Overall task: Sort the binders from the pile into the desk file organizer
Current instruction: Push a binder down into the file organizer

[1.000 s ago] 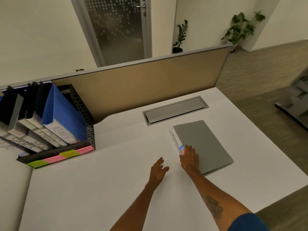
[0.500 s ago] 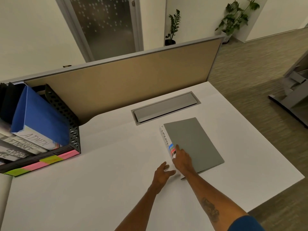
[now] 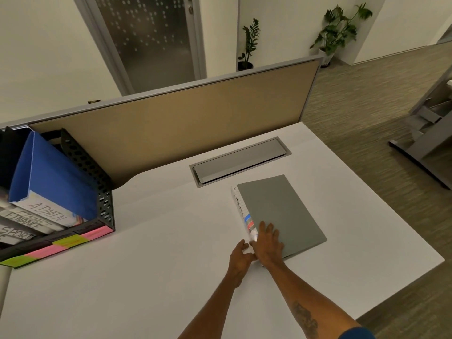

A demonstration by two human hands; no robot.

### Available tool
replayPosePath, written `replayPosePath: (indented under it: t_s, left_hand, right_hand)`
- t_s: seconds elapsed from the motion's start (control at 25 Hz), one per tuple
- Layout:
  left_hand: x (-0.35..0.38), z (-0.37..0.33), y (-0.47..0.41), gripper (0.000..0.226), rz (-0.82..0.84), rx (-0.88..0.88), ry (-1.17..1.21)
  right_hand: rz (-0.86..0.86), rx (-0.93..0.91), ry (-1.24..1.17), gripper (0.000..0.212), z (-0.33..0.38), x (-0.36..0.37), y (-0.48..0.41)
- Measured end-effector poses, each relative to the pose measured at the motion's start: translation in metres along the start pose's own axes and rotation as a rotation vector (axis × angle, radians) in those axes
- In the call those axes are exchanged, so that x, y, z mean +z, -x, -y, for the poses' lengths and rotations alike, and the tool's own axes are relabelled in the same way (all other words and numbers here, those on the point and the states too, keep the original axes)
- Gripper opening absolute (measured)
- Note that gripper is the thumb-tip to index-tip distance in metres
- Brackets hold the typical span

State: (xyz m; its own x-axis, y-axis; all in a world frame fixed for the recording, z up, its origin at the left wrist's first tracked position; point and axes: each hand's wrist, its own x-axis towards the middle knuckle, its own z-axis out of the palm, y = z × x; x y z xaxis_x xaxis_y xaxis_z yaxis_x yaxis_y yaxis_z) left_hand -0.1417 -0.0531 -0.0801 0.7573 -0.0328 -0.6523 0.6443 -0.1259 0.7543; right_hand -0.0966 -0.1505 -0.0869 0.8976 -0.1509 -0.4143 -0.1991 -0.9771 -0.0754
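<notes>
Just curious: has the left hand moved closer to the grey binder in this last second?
Yes. The left hand has closed in rightward and now touches the binder at its near spine corner.

Grey binder (image 3: 281,211) lies flat on the white desk, right of centre, white labelled spine facing left with blue and red marks. Black perforated file organizer (image 3: 102,192) sits at the desk's left edge, holding a leaning blue binder (image 3: 56,182) labelled ADMIN, with FINANCE and SPORT binders beside it.
</notes>
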Motion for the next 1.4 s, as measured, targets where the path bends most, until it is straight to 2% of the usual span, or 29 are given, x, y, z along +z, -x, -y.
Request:
replayPosePath:
  t_s: [0.2, 0.32, 0.4, 0.52, 0.76, 1.0, 1.04, 1.16, 1.24, 1.32, 1.4]
  left_hand:
    - [0.0, 0.007, -0.006, 0.073, 0.002, 0.033, 0.057]
    - [0.005, 0.001, -0.007, 0.042, 0.027, 0.043, 0.123]
    - [0.006, -0.005, -0.006, 0.025, 0.052, -0.011, 0.196]
    - [0.002, -0.013, -0.003, 0.017, 0.094, -0.024, 0.298]
    - [-0.015, -0.039, 0.01, 0.032, 0.098, 0.184, 0.35]
    - [-0.05, -0.07, 0.031, 0.036, 0.002, 0.384, 0.344]
    - [-0.057, -0.073, 0.036, 0.044, -0.033, 0.429, 0.344]
    - [-0.082, -0.081, 0.049, 0.096, -0.209, 0.52, 0.316]
    - [-0.1, -0.085, 0.061, 0.104, -0.3, 0.575, 0.325]
    - [-0.121, -0.088, 0.074, 0.084, -0.359, 0.607, 0.304]
    - [-0.144, -0.086, 0.082, 0.044, -0.396, 0.648, 0.326]
  right_hand:
    - [0.026, -0.023, -0.023, 0.077, 0.008, 0.001, -0.003]
    - [0.047, -0.03, -0.108, 0.075, 0.015, -0.011, -0.007]
    - [0.053, -0.042, -0.167, 0.074, 0.017, -0.02, -0.009]
    - [0.042, -0.04, -0.196, 0.072, 0.019, -0.035, -0.01]
    - [-0.069, 0.006, -0.277, 0.074, 0.045, -0.074, 0.003]
    - [-0.26, -0.07, -0.462, 0.069, 0.096, -0.124, 0.031]
    - [-0.291, -0.1, -0.496, 0.067, 0.106, -0.133, 0.038]
    - [-0.38, -0.18, -0.599, 0.066, 0.139, -0.157, 0.06]
    - [-0.429, -0.226, -0.653, 0.064, 0.163, -0.17, 0.075]
    - [-0.45, -0.261, -0.702, 0.059, 0.186, -0.181, 0.09]
    - [-0.45, -0.3, -0.741, 0.057, 0.208, -0.188, 0.105]
